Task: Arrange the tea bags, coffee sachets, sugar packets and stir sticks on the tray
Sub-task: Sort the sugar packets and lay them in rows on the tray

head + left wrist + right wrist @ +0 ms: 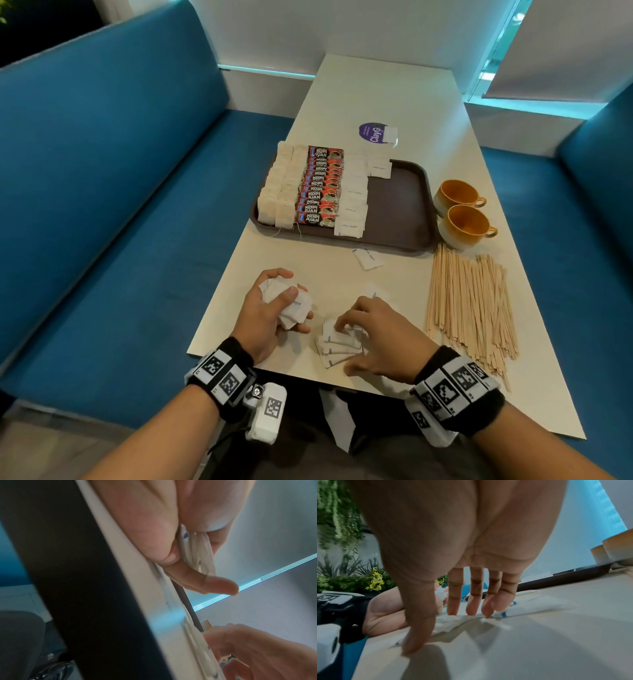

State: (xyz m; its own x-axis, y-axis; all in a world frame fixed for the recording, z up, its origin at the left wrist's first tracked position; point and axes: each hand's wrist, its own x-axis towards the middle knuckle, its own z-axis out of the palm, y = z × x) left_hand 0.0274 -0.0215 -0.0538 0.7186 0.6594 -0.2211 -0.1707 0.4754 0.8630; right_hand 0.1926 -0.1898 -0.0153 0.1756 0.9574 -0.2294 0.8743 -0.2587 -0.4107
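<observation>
Sugar packets (342,344) lie fanned near the table (394,102) edge, well short of the brown tray (399,202), right hand (380,339) spread over them, fingertips pressing down. Left hand (270,308) clutches a crumpled bunch of packets (291,306), fingers curled round it. On the tray: tea bags (277,185), coffee sachets (318,186), a sugar row (352,198). Stir sticks (469,305) lie right of the tray's near corner, beside two cups (460,212).

Left wrist view: curled fingers (197,582) grip packets, table edge close.

Right wrist view: straight fingers (472,595) touch packets, tray beyond.
</observation>
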